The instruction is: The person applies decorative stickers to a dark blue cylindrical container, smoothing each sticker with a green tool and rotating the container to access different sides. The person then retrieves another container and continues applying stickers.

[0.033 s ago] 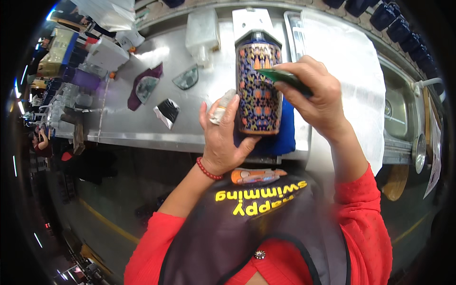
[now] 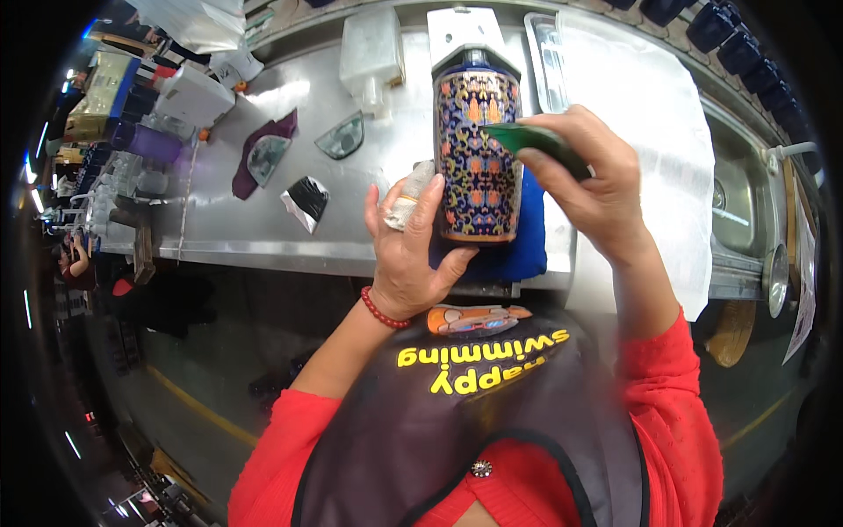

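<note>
A dark blue bottle [image 2: 479, 162] with a dense floral pattern in orange, gold and pink lies in front of me, its neck pointing away. My left hand [image 2: 408, 255] grips its lower left side, thumb at the base; one finger is wrapped in white material. My right hand [image 2: 597, 171] pinches a thin green scraper [image 2: 540, 145], whose pointed tip meets the upper right of the bottle's patterned face. The neck end rests in a notched white stand [image 2: 463, 31]. A folded blue cloth [image 2: 533, 233] shows beneath the bottle.
Left on the metal worktop [image 2: 263, 233] lie a purple cloth [image 2: 246, 180], a half-round scraper [image 2: 342, 136] and a black-and-silver piece [image 2: 307, 202]. A clear square bottle [image 2: 371, 57] stands behind. White sheeting [image 2: 641, 176] covers the right side, beside a sink [image 2: 736, 198].
My right hand and the green scraper have shifted slightly right. The patterned bottle sits marginally higher in the picture, and my left hand keeps its grip.
</note>
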Action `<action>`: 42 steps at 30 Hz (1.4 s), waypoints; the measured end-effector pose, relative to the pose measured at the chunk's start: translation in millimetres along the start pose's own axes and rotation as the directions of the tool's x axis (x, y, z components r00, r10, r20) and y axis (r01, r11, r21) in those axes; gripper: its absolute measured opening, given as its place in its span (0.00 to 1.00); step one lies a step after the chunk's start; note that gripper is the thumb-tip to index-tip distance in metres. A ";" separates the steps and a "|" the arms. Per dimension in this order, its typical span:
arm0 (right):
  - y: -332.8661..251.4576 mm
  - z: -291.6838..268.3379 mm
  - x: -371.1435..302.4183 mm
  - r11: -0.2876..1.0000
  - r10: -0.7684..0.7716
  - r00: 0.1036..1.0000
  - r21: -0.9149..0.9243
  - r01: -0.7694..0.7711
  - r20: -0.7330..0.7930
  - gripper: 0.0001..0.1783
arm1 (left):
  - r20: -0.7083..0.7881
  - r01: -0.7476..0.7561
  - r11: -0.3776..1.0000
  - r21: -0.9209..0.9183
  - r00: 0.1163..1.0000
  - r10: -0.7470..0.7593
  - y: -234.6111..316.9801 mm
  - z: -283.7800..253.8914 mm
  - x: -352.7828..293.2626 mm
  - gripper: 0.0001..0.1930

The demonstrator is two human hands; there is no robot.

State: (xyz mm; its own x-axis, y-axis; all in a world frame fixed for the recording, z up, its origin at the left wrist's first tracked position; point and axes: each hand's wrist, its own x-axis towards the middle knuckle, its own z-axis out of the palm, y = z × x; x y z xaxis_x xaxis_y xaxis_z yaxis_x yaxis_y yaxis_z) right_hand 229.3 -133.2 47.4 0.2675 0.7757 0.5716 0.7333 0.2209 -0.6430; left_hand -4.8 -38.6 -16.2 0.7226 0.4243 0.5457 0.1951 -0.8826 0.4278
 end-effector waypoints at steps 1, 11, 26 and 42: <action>1.4 0.0 -16.6 0.981 0.132 0.991 0.143 -0.129 -0.013 0.12 | -0.028 -0.035 0.999 0.001 0.999 0.035 -1.5 0.7 -4.9 0.38; -7.4 16.6 -43.7 0.800 0.451 0.890 0.415 -0.433 0.059 0.11 | -0.005 -0.155 0.977 0.149 0.988 0.157 15.7 1.7 -14.6 0.25; -19.4 -6.9 84.8 0.913 -0.291 0.953 -0.272 0.303 0.083 0.09 | 0.051 0.017 0.991 0.133 0.998 -0.024 15.6 -5.6 22.4 0.53; 7.9 -12.1 -21.0 0.939 0.207 0.977 0.292 -0.184 -0.050 0.10 | 0.168 0.140 0.946 -0.291 0.981 -0.094 -11.2 0.4 19.7 0.54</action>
State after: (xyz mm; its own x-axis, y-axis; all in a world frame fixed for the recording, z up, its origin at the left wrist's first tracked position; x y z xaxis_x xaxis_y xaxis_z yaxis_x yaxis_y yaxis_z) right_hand 237.0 -154.9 36.4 0.4443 0.7743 0.4506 0.4568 0.2369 -0.8574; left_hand 7.5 -20.4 -10.5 0.8020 0.4654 0.3745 0.0929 -0.7165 0.6914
